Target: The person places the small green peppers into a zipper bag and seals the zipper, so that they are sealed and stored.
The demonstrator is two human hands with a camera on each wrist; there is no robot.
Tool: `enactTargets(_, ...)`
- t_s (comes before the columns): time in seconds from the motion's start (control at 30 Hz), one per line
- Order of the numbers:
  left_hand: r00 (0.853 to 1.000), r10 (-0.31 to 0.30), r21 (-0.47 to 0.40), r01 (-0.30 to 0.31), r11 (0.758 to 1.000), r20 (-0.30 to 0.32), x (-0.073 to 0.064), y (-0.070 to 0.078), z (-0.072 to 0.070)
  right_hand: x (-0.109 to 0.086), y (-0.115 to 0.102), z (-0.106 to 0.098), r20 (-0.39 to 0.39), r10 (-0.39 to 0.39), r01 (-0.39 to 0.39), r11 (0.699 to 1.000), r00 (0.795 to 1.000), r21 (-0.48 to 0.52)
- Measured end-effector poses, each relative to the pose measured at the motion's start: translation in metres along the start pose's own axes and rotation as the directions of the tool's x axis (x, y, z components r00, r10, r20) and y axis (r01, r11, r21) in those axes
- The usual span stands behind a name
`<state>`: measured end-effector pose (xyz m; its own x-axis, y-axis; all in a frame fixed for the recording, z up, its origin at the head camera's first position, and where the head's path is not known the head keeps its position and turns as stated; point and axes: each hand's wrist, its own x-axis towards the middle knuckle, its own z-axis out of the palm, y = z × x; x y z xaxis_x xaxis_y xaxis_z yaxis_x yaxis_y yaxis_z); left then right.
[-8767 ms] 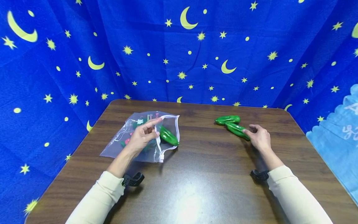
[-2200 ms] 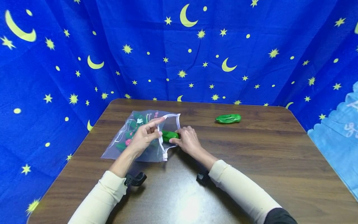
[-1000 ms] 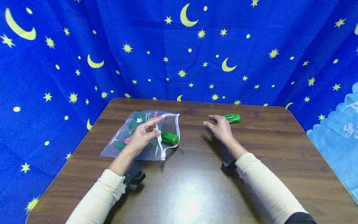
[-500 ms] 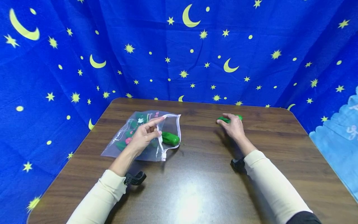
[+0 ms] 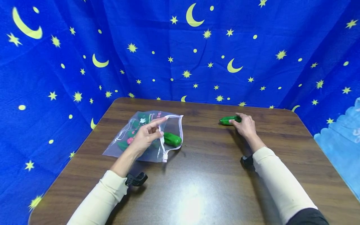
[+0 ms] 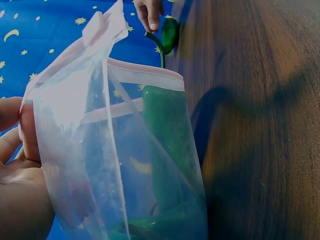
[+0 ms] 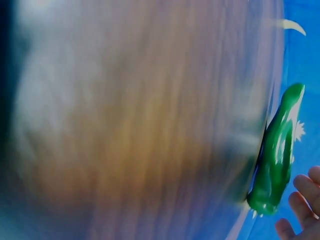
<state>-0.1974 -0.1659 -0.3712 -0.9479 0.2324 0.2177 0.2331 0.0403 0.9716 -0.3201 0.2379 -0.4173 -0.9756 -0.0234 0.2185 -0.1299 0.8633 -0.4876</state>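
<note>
My left hand (image 5: 143, 137) holds the white rim of a clear zip bag (image 5: 150, 153) between thumb and fingers, keeping its mouth apart. Inside the bag, a green chili pepper (image 5: 172, 139) lies at the opening, its thin stem sticking out past the rim. More green shows deeper in, and in the left wrist view another pepper (image 6: 155, 225) lies crosswise below the upright one (image 6: 165, 140). My right hand (image 5: 246, 125) is over the right end of a green pepper (image 5: 226, 121) on the table. The right wrist view shows the fingers (image 7: 302, 202) spread beside that pepper, apart from it.
The brown wooden table (image 5: 208, 175) has rounded corners. A blue curtain (image 5: 157, 34) with moons and stars stands behind and to the left. Light blue scalloped cloth (image 5: 340, 140) hangs at the right. Black straps sit on both wrists.
One pepper has gone from the table into the bag. My right hand has gone from the bag back to the pepper on the table, then slid to its right end. My left hand stays on the bag.
</note>
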Motion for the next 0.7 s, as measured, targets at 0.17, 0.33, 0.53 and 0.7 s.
enactTargets(0.17, 1.000, -0.011, -0.001, 0.011, 1.000, -0.003, 0.000, -0.001, 0.001, 0.003, 0.009, -0.003, 0.025, 0.021, -0.020, 0.999, 0.999, -0.040)
enactTargets(0.33, 1.000, -0.011, -0.004, 0.011, 1.000, -0.006, -0.001, -0.002, 0.000, 0.005, 0.016, -0.006, 0.023, -0.002, 0.003, 0.998, 1.000, -0.068)
enactTargets(0.53, 1.000, -0.009, -0.003, 0.009, 1.000, -0.015, -0.001, 0.000, 0.001, 0.005, 0.018, -0.009, 0.029, -0.006, 0.008, 0.997, 1.000, -0.072)
enactTargets(0.7, 1.000, -0.012, 0.005, 0.012, 1.000, -0.018, 0.000, -0.001, 0.001, 0.002, 0.017, -0.007, 0.044, -0.004, 0.008, 0.997, 0.999, -0.083)
